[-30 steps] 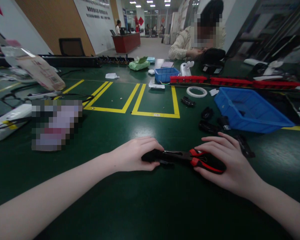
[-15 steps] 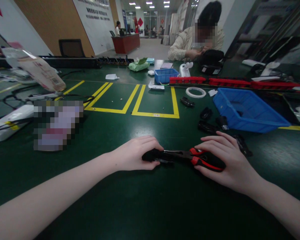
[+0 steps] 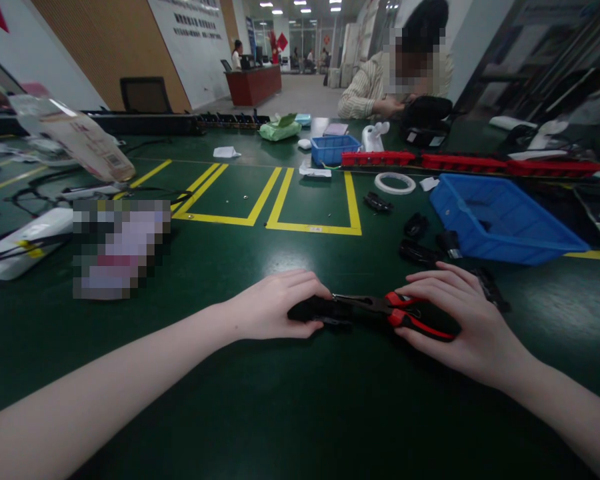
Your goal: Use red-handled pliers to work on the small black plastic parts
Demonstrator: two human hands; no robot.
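Near the middle of the green table, my left hand (image 3: 290, 303) is closed around a small black part (image 3: 313, 309), whose exact kind I cannot make out. My right hand (image 3: 463, 320) grips long-nose pliers (image 3: 396, 311) by their red and black handles, which are spread apart. The plier jaws point left and reach the top of the black part, beside my left fingertips. A small shiny bit shows at the jaw tips, too small to name. My left fingers hide much of the black part.
Several black parts (image 3: 419, 252) lie beside a large blue bin (image 3: 505, 227) on the right. Beyond are a white ring (image 3: 395, 183), red strips (image 3: 460, 162) and a small blue basket (image 3: 335, 151). A co-worker (image 3: 360, 97) sits opposite. A blurred-out object (image 3: 125, 253) and cables lie left.
The plier handles are spread a little wider, and my right hand sits slightly farther right. My left hand still holds the black part. The whole view has shifted slightly.
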